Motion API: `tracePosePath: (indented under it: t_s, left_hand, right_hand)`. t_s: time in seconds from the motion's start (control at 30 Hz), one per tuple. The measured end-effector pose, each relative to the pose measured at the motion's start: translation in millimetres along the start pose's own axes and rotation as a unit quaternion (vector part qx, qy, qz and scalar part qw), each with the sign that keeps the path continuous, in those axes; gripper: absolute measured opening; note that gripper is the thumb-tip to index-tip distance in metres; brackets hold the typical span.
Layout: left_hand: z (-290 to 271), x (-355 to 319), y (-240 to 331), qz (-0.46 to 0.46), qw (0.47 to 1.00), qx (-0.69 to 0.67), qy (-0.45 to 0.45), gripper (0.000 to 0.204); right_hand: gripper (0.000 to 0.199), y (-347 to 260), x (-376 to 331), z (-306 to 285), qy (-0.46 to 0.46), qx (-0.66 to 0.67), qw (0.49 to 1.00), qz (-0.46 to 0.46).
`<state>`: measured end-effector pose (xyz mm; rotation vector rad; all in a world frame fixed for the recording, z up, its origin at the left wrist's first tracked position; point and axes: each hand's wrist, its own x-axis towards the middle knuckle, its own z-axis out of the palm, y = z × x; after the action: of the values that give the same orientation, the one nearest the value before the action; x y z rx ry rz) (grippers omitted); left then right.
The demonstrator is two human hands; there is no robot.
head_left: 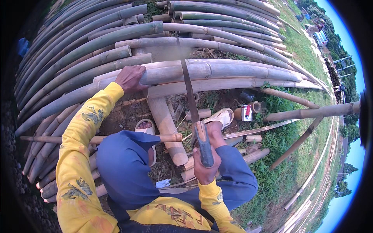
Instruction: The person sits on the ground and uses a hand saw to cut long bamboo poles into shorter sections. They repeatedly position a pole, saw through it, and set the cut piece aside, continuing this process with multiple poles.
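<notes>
We see the right hand (204,165) closed tight around the grey handle of a long saw (191,95), whose narrow blade runs up and away from the body and crosses the bamboo pole (217,72) lying sideways at about waist level. The left hand (131,79) lies palm-down on the same pole, well to the left of the blade, with fingers curled over the top — a steadying hold, not a full wrap.

The pole rests across a cut stub of thick bamboo (167,128) that serves as a support, with a second pole (233,83) touching it on the near side. A large stack of poles (77,50) fills the ground behind.

Progress, as we judge it: the blade sits on or in the pole, but motion blur hides the contact, so we cannot tell how deep the cut goes. The pole appears whole on both sides of the blade, so the cut is not yet through.

Short offcuts (252,155) and chips lie beside the sandalled feet (222,117) — evidence of cuts already finished. A thin stick (116,138) lies across the lap.
</notes>
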<state>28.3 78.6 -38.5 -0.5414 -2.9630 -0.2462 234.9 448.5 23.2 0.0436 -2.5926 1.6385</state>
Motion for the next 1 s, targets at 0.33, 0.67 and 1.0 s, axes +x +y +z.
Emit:
tracePosePath:
  t_s: [0.33,0.67,1.0]
  left_hand:
    - [28.3,-26.8,38.2,-0.032,0.998,0.034,0.030,0.067]
    - [31.9,-20.4,31.6,-0.089,0.994,-0.001,-0.058,0.066]
    - [18.1,-25.5,30.0,-0.070,0.986,-0.094,-0.119,0.064]
  right_hand:
    - [0.013,41.8,-6.2,-9.9,-0.030,0.011,0.999,-0.008]
    - [0.015,48.9,-0.6,-11.2,-0.048,0.039,0.998,-0.010]
    - [0.013,49.0,-3.9,-24.2,-0.010,0.037,0.999,-0.030]
